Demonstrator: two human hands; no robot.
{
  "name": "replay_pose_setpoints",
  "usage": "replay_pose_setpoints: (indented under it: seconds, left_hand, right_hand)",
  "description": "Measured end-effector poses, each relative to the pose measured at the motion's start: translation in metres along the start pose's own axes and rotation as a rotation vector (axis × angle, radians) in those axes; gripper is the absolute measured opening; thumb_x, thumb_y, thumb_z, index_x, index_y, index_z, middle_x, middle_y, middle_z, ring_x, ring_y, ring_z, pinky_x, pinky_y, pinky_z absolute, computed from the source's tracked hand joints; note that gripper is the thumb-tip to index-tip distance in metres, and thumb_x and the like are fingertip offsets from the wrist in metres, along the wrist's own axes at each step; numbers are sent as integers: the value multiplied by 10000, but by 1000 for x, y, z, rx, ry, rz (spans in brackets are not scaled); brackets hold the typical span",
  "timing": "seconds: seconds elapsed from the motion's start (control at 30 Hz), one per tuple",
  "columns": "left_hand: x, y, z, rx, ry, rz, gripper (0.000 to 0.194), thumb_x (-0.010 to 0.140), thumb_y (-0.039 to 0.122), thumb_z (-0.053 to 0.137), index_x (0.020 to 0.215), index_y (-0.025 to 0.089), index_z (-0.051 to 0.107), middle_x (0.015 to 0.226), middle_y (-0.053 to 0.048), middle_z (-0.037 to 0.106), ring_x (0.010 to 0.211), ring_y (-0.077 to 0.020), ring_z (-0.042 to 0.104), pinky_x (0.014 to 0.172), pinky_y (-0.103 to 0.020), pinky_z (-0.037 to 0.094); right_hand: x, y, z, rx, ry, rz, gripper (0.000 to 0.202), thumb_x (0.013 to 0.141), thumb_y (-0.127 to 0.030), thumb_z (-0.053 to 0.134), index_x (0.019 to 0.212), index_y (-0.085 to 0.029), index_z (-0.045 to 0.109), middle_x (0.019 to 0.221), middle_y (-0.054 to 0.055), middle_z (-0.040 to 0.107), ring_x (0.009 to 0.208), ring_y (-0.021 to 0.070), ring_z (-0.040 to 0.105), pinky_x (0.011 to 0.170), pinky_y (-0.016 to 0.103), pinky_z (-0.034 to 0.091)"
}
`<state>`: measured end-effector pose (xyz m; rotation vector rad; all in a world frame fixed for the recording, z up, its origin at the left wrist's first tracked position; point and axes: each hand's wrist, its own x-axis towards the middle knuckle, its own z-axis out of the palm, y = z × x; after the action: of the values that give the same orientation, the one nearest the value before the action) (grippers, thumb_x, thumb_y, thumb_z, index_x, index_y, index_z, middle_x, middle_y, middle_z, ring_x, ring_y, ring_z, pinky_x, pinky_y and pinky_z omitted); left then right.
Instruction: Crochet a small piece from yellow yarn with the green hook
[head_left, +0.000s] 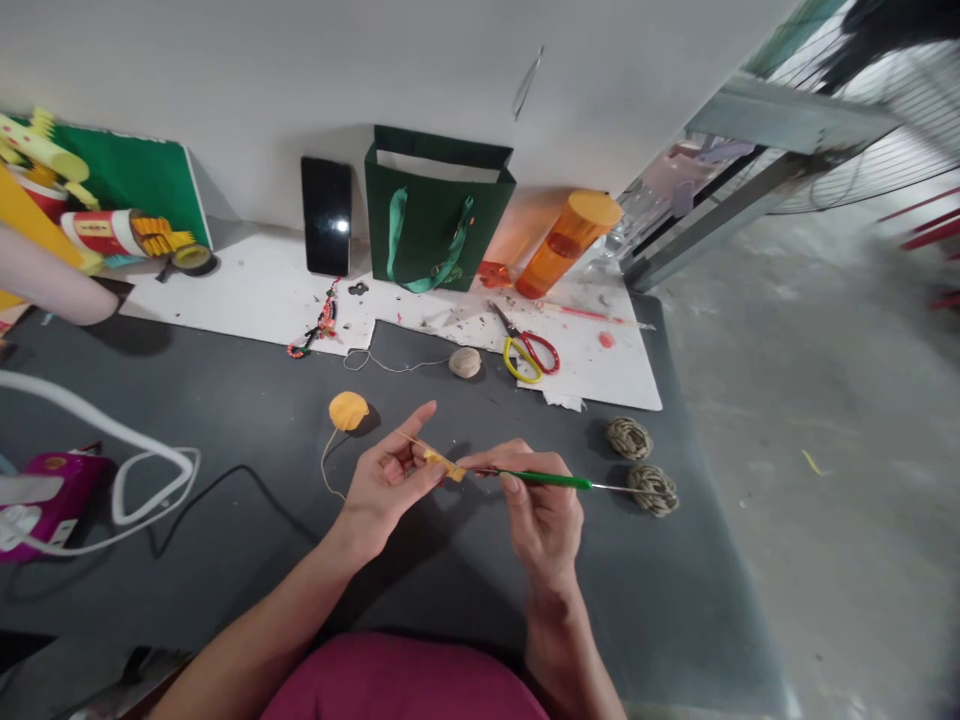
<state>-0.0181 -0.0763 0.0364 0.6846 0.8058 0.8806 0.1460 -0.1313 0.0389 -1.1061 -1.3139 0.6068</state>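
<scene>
Left hand (390, 478): thumb and curled fingers pinch small yellow crochet piece (445, 463), index finger stretched out, thin strand running between index and piece. Right hand (546, 510): fingers closed around crochet hook (551, 480), fingertips near the piece's edge; can't tell whether hook tip sits in a loop. Piece is between the hands, above dark grey, smooth tabletop (660, 610). Hook: slim, glossy green handle, thin metal shaft out the back, overlapping the lower greenish-grey yarn ball (655, 492) in view. Second greenish-grey ball (628, 437) just beyond; both strandy, roundish. Yellow yarn ball (348, 411) near left hand, smoother, strand trailing. Beige yarn ball (465, 362) farther back, compact, oval. Scissors (529, 348): metal blades, one red and one yellow loop, on flat white board (619, 375).
</scene>
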Motion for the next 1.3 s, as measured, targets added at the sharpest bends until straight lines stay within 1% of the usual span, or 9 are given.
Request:
replay_pose_setpoints:
  seconds: [0.13,0.33,0.53,0.77,0.97,1.13,1.3]
  left_hand:
    - [0,0,0,6,-2,-2,680,716,278,914,1361,247,697,736,32,611,691,-97,578,731,-240,530]
    - [0,0,0,14,17,7,674,713,278,913,1352,235,704,743,25,625,700,-109,590,740,-252,528]
    - [1,-1,0,25,23,17,679,705,276,916,1349,224,706,738,26,622,686,-101,584,728,-242,532]
    - [1,-2,0,-31,6,-10,667,695,260,926,1329,255,718,738,33,638,677,-97,601,707,-239,537]
    - [1,-2,0,-37,5,-15,673,691,259,930,1330,254,716,730,38,638,673,-91,599,705,-234,532]
    - [1,-2,-1,-15,-1,-10,687,716,267,914,1365,244,691,740,36,641,675,-91,602,713,-236,531]
    - [1,-1,0,-34,-5,-12,684,685,280,937,1331,251,716,723,37,649,661,-84,602,698,-224,534]
  right_hand:
    - [0,0,0,-25,-4,-4,112,1046,-259,535,1060,-287,642,927,27,832,801,206,734,695,370,558]
    - [-1,2,0,-74,-27,-23,131,1040,-207,535,1082,-284,632,970,28,829,866,202,739,762,374,576]
    - [-3,3,2,-53,1,-53,128,1035,-197,538,1092,-272,626,978,29,823,838,193,732,740,358,588]
    - [0,-1,3,-35,33,-30,124,1048,-228,518,1061,-267,634,931,27,824,760,184,717,675,338,564]
    - [0,-2,3,-60,16,-33,127,1051,-233,517,1060,-256,642,912,34,819,744,176,707,668,337,563]
    - [-2,0,2,-51,12,-26,121,1055,-237,513,1069,-259,632,920,38,820,767,181,717,667,335,562]
    - [-2,0,3,-33,29,-24,108,1056,-241,516,1056,-260,623,932,32,825,758,174,717,678,332,559]
